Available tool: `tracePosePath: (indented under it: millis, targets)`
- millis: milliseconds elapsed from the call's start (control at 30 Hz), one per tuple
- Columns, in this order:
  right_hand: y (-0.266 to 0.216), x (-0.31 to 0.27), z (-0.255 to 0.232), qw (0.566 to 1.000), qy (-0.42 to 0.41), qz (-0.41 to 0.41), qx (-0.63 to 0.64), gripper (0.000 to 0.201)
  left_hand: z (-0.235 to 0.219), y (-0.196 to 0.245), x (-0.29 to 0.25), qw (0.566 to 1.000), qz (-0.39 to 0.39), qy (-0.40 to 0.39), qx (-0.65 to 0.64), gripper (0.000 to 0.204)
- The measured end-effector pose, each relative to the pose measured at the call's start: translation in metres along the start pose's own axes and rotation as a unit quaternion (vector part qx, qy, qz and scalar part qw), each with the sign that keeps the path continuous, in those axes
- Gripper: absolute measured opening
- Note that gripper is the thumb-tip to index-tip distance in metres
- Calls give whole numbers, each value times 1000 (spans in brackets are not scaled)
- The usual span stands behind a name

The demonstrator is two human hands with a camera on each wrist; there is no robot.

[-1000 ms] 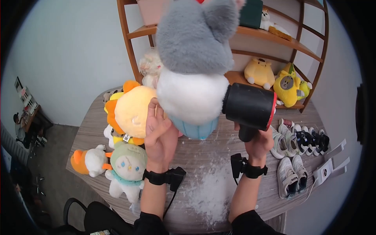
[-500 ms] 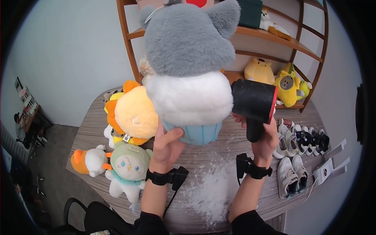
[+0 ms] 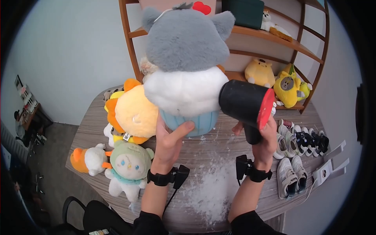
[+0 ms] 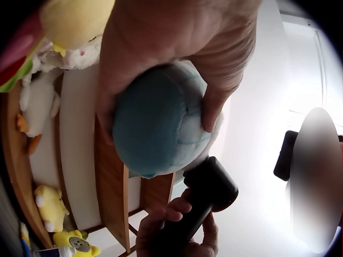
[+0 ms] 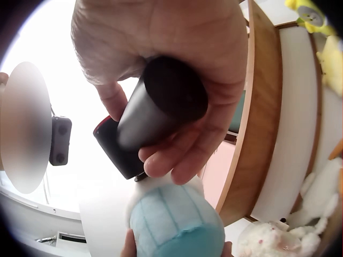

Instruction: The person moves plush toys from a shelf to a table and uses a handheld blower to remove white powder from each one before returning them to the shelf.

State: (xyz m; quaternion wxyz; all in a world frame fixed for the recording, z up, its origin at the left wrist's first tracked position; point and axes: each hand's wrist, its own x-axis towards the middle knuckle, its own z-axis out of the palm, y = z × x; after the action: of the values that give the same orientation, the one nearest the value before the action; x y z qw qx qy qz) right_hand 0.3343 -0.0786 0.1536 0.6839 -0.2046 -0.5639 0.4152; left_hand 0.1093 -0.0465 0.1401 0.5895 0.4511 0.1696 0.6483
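A plush toy (image 3: 187, 43) with a grey eared head, white fluffy middle and light-blue ribbed base is held up above the table, the back of its head towards me. My left hand (image 3: 168, 143) grips the blue base, thumb on the near side; the left wrist view shows the fingers around this base (image 4: 147, 126). My right hand (image 3: 267, 143) holds a black hair-dryer-shaped blower (image 3: 241, 100) with a red rear end. Its handle (image 5: 163, 101) lies within the curled fingers in the right wrist view. The blower's front end points left, right at the white fluff.
White powder or fluff (image 3: 209, 192) is scattered on the wooden table (image 3: 152, 219). Several plush toys, among them a green-hooded one (image 3: 129, 164), lie at left. Shoes (image 3: 288, 176) and a white rack (image 3: 331, 170) stand at right. A wooden shelf (image 3: 290, 45) rises behind.
My left hand has gone from open fingers beside the toy to gripping its blue base. The toy now stands more upright. The blower moved right with the toy, then back left, its red end turning towards me.
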Motion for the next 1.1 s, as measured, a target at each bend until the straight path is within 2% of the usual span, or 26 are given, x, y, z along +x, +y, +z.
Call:
tracePosePath:
  millis: [100, 300, 467, 567, 700, 833, 967, 1100]
  targets:
    - [-1, 0, 8, 999, 8, 0, -50, 47, 2, -2, 2, 998, 42, 4, 56, 88]
    - [4, 9, 23, 997, 56, -33, -31, 49, 2, -3, 5, 986, 90, -4, 141, 94]
    - [1, 8, 24, 992, 110, -10, -55, 52, 0, -6, 7, 976, 128, -2, 178, 99]
    - [-3, 5, 16, 995, 81, 12, -51, 53, 1, -2, 5, 968, 131, 6, 214, 100]
    - [-3, 2, 4, 996, 42, 40, -70, 50, 5, -2, 5, 952, 155, 22, 263, 90]
    - [2, 3, -1, 995, 38, 30, -92, 48, 4, -4, 5, 937, 163, 37, 308, 91]
    - [4, 5, 2, 996, 51, 29, -61, 48, 4, -5, 5, 924, 176, 47, 336, 86]
    - [6, 3, 0, 997, 42, 26, -57, 48, 3, -3, 3, 924, 174, 40, 338, 87]
